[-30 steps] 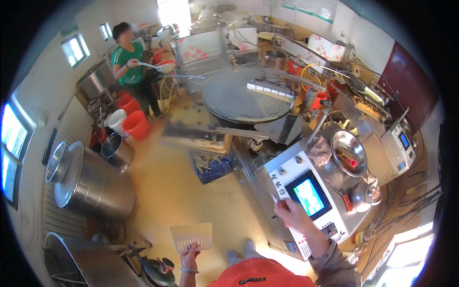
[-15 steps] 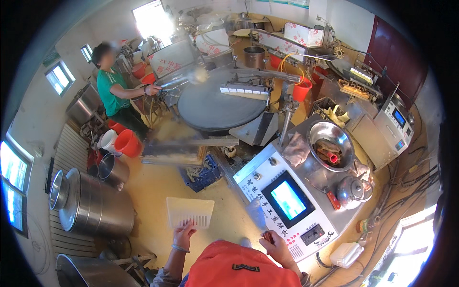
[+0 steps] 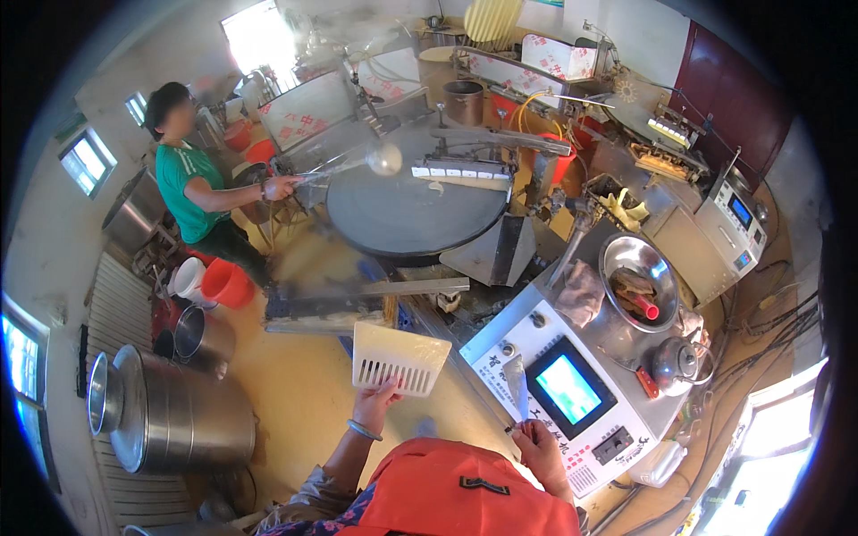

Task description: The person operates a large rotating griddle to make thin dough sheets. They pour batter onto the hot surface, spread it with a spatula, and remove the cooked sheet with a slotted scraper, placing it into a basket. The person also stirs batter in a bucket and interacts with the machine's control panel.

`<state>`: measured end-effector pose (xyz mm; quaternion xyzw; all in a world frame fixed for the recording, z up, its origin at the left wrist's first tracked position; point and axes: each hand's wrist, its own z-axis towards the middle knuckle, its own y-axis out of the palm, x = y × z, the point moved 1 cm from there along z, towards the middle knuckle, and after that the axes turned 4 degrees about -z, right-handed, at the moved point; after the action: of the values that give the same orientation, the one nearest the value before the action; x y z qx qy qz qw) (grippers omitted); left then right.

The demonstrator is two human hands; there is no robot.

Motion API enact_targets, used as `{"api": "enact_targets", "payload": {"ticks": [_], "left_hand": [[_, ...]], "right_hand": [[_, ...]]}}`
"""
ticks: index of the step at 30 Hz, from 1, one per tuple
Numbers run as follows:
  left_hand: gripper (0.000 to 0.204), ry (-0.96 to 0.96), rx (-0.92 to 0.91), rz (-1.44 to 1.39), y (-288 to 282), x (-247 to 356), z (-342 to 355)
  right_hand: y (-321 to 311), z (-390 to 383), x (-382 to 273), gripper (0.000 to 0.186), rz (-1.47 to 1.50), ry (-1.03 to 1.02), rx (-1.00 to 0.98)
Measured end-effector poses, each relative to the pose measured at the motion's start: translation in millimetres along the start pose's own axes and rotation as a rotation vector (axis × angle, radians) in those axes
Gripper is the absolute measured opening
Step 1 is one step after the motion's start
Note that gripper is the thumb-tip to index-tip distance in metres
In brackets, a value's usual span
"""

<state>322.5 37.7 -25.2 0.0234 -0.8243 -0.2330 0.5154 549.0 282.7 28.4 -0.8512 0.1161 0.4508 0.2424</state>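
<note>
The slotted plate (image 3: 402, 344) is held out in front of the red apron (image 3: 474, 511), off the floor, between the control box (image 3: 556, 323) and the tall steel drum (image 3: 192, 420). From my remote seat I see the left hand (image 3: 379, 401) clamped on its near edge, fingers beside the slots. The right hand (image 3: 542, 448) is closed around the grip of a blade (image 3: 516, 386), hiding most of the handle.

Compared with half a second ago, the plate sits higher and nearer the round griddle (image 3: 411, 214), and its top edge now slopes down to the right. The blade, which leaned away to the left, stands almost upright before the box. I judge that both tools are now up and ready for use. Across the griddle, the co-worker's pale, round-headed ladle (image 3: 384, 159) has come into sharper view.

I read the plate as thin, stiff plastic, cream and slightly glossy, squarish, with a comb-like row of slots. The blade looks flat, smooth and bluish, probably metal. The griddle is a broad dark disc with a matte face; the bowl (image 3: 615, 255) and kettle (image 3: 677, 364) on the tabletop (image 3: 610, 348) are shiny, rounded metal.
</note>
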Motion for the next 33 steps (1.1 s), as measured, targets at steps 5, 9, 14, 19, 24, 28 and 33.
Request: {"api": "enact_targets", "payload": {"ticks": [5,9,14,19,24,28,33], "left_hand": [[0.016,0.049,-0.131,-0.053,-10.7,31.0,43.1],[0.018,-0.005,-0.134,-0.013,-14.7,43.1,64.8],[0.017,-0.006,-0.153,-0.014,-11.2,50.7,80.2],[0.017,0.048,-0.108,-0.032,0.5,51.9,82.0],[0.016,0.027,-0.070,-0.045,12.1,48.8,79.4],[0.014,0.035,-0.067,-0.022,21.1,44.3,76.6],[0.016,0.023,-0.095,0.014,33.7,39.1,72.3]], "right_hand": [[39.1,18.9,-35.7,0.024,0.044,-0.063,0.010],[57.9,22.6,-55.1,0.023,0.031,-0.040,0.039],[65.6,27.8,-62.9,0.024,0.031,-0.035,0.060],[55.0,37.1,-61.8,0.025,0.007,-0.031,0.058],[43.9,43.3,-53.4,0.028,0.009,-0.103,0.061],[34.6,39.4,-44.7,0.031,-0.017,-0.102,0.048],[25.0,34.0,-37.5,0.032,0.008,-0.051,0.042]]}}
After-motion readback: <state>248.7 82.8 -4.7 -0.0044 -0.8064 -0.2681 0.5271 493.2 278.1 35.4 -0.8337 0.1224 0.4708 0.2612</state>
